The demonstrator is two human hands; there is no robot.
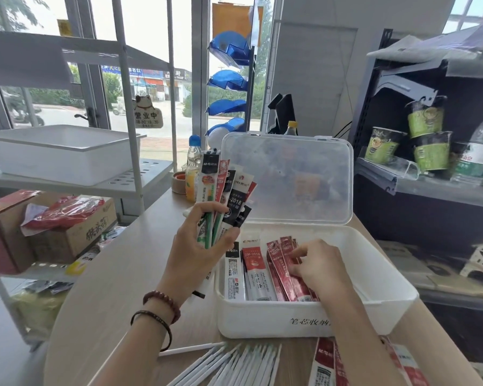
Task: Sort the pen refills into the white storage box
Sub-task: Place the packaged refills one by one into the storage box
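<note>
I saw left hand (pixel 198 247) gripping upright refills (pixel 226 190) — right hand (pixel 322 267), inside box (pixel 374 305), pinched red packs (pixel 283 264) lying lengthwise.

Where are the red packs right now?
In the head view, the red packs lie inside the white storage box, under the right hand, just right of the white packs.

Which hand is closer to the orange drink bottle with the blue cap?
Left. The left hand, gripping a fan of refill packs, is close in front of the bottle. The right hand is farther right, inside the white box, pinching red packs.
</note>
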